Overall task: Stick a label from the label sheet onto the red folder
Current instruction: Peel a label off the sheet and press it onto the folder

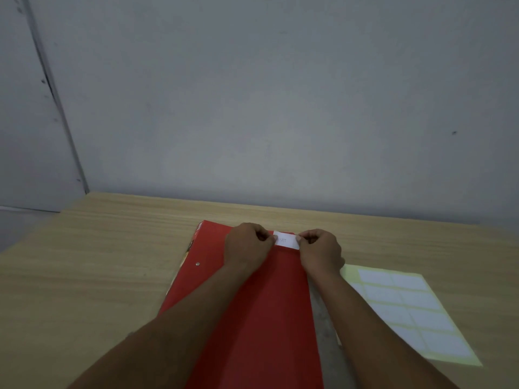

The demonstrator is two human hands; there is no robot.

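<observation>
The red folder (261,304) lies flat on the wooden table, its long side running away from me. A small white label (286,240) with faint printed text sits at the folder's far edge. My left hand (248,245) pinches the label's left end and my right hand (320,248) pinches its right end, both with curled fingers. Whether the label is pressed down on the folder or held just above it I cannot tell. The label sheet (407,313), pale yellow backing with several white labels, lies to the right of the folder.
The wooden table (98,270) runs up to a grey wall (252,108) just beyond the folder. A metal rivet (198,264) shows near the folder's left edge. The table's left edge drops off at the far left.
</observation>
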